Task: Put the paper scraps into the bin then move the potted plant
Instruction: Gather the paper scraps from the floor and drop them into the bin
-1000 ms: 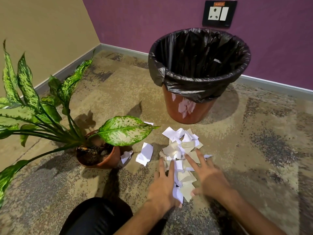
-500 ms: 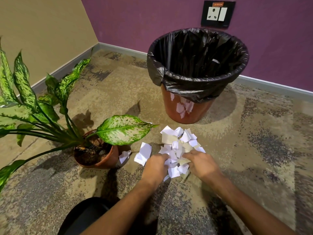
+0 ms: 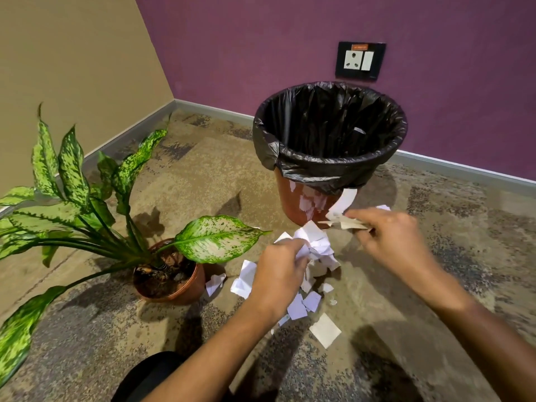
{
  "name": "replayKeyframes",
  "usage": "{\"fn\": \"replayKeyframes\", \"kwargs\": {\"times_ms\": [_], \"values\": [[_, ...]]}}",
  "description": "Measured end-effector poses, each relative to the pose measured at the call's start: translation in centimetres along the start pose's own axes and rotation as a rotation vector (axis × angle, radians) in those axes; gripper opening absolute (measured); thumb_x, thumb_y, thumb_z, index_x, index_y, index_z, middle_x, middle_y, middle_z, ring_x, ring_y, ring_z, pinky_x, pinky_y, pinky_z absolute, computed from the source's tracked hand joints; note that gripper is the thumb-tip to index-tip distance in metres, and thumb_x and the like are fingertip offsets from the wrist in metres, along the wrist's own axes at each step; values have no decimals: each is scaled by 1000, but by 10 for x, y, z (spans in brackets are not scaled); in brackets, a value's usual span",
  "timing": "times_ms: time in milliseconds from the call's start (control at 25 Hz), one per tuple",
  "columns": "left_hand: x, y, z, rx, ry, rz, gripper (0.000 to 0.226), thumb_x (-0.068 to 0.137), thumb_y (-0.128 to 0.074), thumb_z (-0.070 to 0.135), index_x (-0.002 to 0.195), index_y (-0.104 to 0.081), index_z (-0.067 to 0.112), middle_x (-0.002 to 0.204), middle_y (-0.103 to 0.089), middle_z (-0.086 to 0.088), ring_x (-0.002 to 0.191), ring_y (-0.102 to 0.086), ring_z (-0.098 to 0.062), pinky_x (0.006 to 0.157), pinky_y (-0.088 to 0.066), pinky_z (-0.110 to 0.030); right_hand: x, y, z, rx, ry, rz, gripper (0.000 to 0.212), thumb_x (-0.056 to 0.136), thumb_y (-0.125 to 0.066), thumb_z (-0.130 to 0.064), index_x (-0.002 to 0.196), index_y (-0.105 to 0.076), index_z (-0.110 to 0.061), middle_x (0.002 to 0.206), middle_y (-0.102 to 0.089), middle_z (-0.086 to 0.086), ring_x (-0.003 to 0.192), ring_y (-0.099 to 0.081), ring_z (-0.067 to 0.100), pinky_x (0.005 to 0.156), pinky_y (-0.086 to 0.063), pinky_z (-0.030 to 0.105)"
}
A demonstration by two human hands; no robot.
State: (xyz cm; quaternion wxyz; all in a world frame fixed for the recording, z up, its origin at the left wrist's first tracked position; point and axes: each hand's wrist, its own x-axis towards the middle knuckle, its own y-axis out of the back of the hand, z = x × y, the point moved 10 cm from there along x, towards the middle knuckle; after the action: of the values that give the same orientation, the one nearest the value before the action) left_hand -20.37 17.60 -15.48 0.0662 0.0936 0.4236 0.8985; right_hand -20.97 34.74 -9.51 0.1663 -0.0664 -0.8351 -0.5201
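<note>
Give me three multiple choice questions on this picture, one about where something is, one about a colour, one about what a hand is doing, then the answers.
1. Where does the potted plant stand relative to the bin?
A. inside it
B. left of it and nearer the camera
C. behind it against the purple wall

2. What colour is the bag lining the bin?
A. black
B. white
C. blue

3. What is the left hand doing?
A. lying flat on the carpet
B. gripping the plant pot
C. holding a bunch of paper scraps in its grip

Answers: 1 B, the pot sits on the carpet left of the bin and closer. 2 A, the liner folded over the rim is black. 3 C, white scraps stick out of its curled fingers, lifted above the scraps on the floor.
</note>
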Motion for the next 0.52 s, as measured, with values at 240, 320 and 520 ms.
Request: {"fn": "replayKeyframes", "kwargs": {"times_ms": [240,320,520], "values": [[39,81,63,-177,-48,281,14,79,-63,14,68,-64,7,54,-55,-4,51,-42,-13,48,-31,-31,80,86,-28,36,44,227,27,82,-63,-15,106,-70,-26,90,-74,2,86,-67,25,80,-53,42],[58,100,70,-168,-38,324,14,80,-63,17,68,-65,10,54,-57,-1,51,-45,-15,46,-36,-32,107,83,-27,-29,13,166,29,83,-60,-13,107,-69,-25,92,-73,6,93,-64,30,84,-48,40],[102,120,77,-109,17,305,6,74,-71,10,69,-68,10,64,-67,-5,55,-54,-15,43,-42,-25,145,50,-10,-140,-58,21,42,82,-56,-4,120,-63,-20,110,-68,13,108,-56,37,93,-44,42]]}}
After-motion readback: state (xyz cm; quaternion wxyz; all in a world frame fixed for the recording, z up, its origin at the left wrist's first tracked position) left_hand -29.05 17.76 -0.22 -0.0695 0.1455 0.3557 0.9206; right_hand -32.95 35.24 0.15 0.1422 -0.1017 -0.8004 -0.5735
